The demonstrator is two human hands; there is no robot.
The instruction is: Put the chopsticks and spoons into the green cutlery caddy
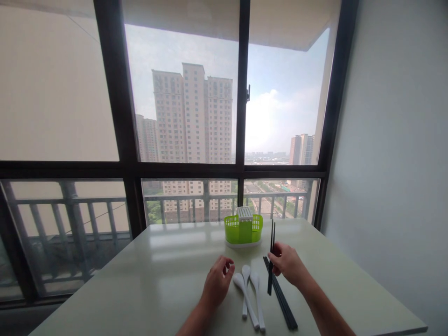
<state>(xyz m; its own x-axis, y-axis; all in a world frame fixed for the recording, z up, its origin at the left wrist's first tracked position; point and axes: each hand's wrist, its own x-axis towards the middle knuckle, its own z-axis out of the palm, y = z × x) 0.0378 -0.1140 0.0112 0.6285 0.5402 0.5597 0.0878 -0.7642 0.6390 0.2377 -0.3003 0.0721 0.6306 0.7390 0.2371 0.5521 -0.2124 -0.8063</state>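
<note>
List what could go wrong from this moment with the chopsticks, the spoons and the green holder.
1. The right hand pinches a pair of black chopsticks upright at mid-length; they could slip or splay apart.
2. More chopsticks lie by that wrist, near the white spoons; a forearm sweep might scatter them.
3. The green cutlery holder looks light; a hard poke could tip it.

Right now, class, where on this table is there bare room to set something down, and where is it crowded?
Free: the table left of the left hand, and its right side beyond the lying chopsticks. Crowded: the middle, where spoons, green holder and the right hand, holding chopsticks upright, cluster.
</note>
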